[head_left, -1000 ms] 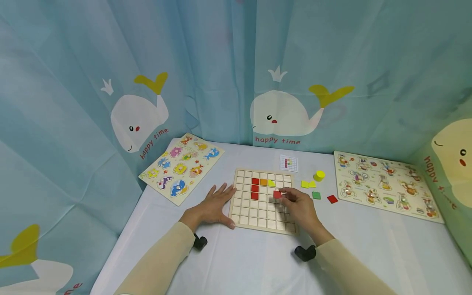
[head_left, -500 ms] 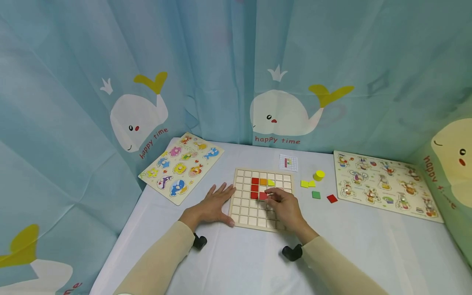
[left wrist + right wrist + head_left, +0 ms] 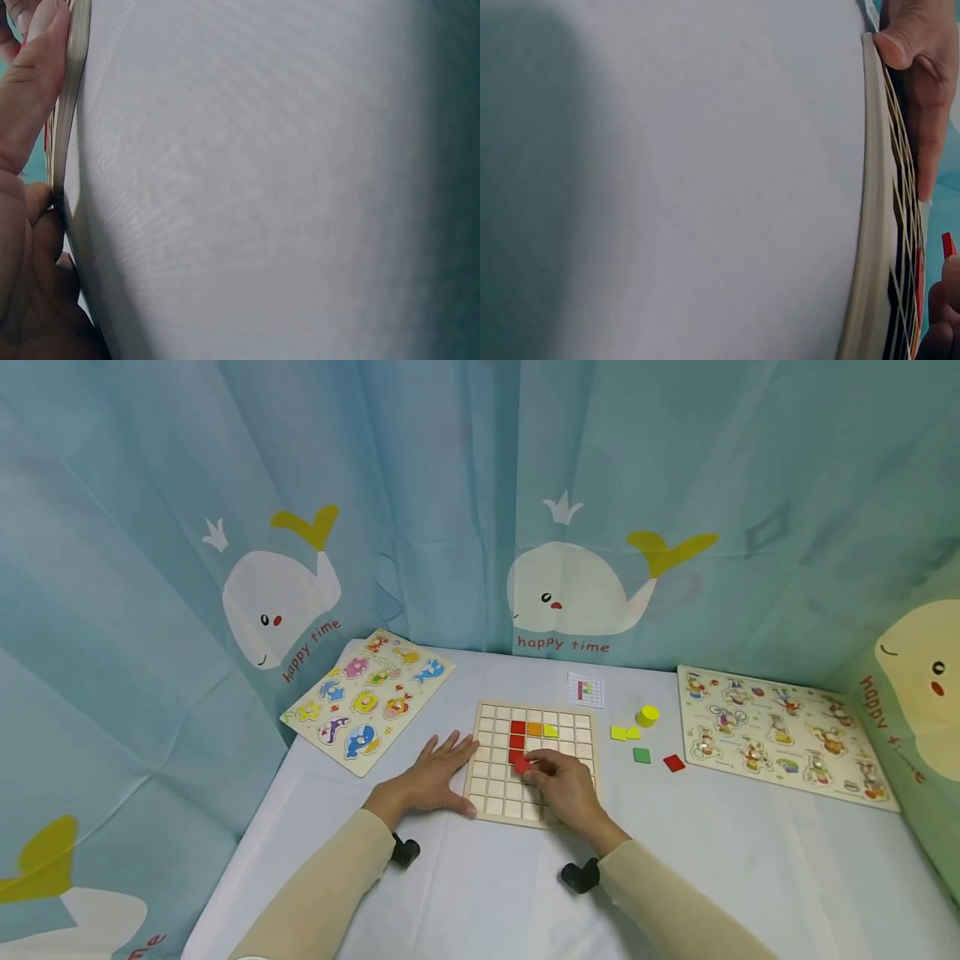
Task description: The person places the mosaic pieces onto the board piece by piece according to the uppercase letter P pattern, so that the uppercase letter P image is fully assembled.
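A wooden grid board (image 3: 495, 771) lies on the white tablecloth. My left hand (image 3: 431, 778) rests flat with fingers spread, fingertips and thumb at the board's left edge; the right wrist view also shows this left hand (image 3: 922, 82) along the rim. Between thumb and fingertips my right hand (image 3: 566, 787) pinches a red square tile (image 3: 521, 765), which overlaps the lowest red tile of a column. In the right wrist view the pinched tile (image 3: 948, 244) is tilted above the grid. Red tiles (image 3: 517, 742) form the column, with an orange tile (image 3: 534, 728) and a yellow tile (image 3: 551, 731) beside its top.
Right of the board lie yellow tiles (image 3: 618, 733), a green tile (image 3: 641, 756), a red tile (image 3: 674, 763) and a yellow cylinder (image 3: 648, 717). A pattern card (image 3: 586, 691) is behind it. Picture puzzles stand at left (image 3: 367, 702) and right (image 3: 787, 735).
My right hand has moved left over the board with the red tile, from the right part of the grid to the bottom of the red column. My left hand has stayed in place.
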Motion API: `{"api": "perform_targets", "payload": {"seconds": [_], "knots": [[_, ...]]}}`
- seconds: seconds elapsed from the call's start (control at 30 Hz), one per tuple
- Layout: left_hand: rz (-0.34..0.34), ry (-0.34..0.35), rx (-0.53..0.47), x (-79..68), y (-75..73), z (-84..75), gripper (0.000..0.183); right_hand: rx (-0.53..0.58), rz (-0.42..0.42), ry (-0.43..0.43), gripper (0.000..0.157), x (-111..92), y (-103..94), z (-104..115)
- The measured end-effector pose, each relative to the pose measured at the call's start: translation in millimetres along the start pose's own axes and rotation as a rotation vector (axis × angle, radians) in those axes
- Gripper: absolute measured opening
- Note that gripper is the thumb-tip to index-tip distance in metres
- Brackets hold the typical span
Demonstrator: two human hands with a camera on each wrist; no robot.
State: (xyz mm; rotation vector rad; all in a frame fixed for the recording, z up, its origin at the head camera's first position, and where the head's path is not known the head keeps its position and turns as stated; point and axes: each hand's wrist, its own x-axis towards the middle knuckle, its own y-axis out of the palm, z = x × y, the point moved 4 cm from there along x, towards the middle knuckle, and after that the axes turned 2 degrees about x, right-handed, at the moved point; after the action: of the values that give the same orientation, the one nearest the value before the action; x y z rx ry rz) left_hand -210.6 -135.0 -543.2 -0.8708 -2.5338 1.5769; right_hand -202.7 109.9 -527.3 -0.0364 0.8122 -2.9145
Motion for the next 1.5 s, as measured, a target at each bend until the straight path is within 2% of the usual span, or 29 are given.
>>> {"api": "perform_targets", "payload": {"seconds": [0.23, 0.9, 1.5], "knots": [[0.004, -0.017, 0.011, 1.8, 0.6, 0.7, 0.123, -0.051, -0.007, -0.040, 0.024, 2, 5.8, 0], [-0.007, -0.002, 0.003, -0.1, -1.0, -0.5, 0.123, -0.164, 0.005, -0.059, 0.024, 3, 13.1, 2], [-0.010, -0.002, 0.001, 1.1, 0.4, 0.1, 0.123, -0.171, 0.007, -0.060, 0.023, 2, 12.5, 4]]}}
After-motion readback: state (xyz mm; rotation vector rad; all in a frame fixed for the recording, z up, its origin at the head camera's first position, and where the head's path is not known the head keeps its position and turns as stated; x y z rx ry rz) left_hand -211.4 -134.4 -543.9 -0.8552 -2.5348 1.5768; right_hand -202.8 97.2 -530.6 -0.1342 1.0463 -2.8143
